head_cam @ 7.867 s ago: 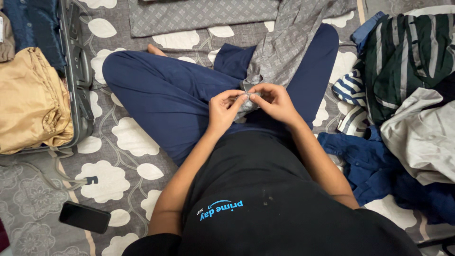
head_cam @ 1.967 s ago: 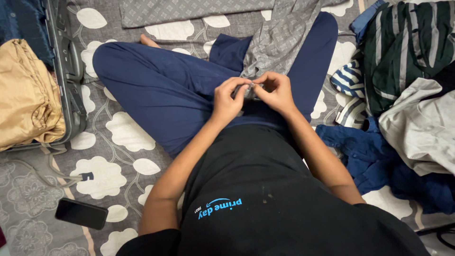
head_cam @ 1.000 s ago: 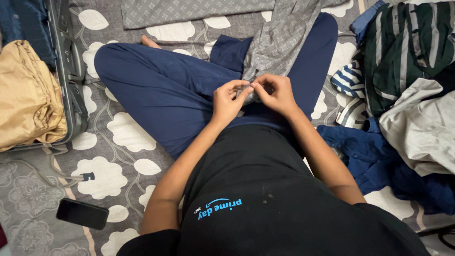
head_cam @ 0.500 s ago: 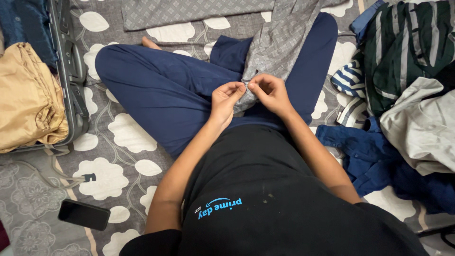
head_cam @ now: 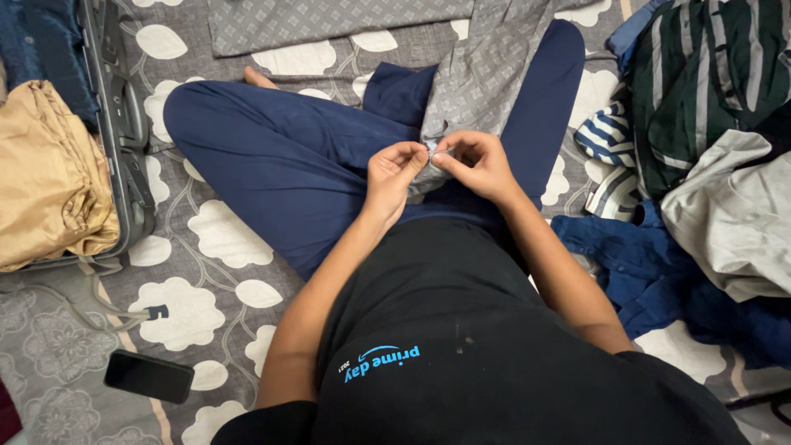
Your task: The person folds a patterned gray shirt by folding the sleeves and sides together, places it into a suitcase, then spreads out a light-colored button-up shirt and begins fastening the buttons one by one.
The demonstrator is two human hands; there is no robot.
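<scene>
1. Grey patterned shirt point(head_cam: 486, 74) lies over the person's lap and runs to the far side of the bedsheet point(head_cam: 206, 239); its near end is bunched between both hands.
2. Left hand point(head_cam: 394, 177) pinches the cloth with fingertips closed; right hand point(head_cam: 478, 163) pinches it just beside, fingertips nearly touching.
3. Open suitcase point(head_cam: 124, 124) at far left holds a tan garment point(head_cam: 49, 181); a black phone point(head_cam: 148, 377) lies near left; a clothes pile point(head_cam: 709, 148) sits right.
</scene>
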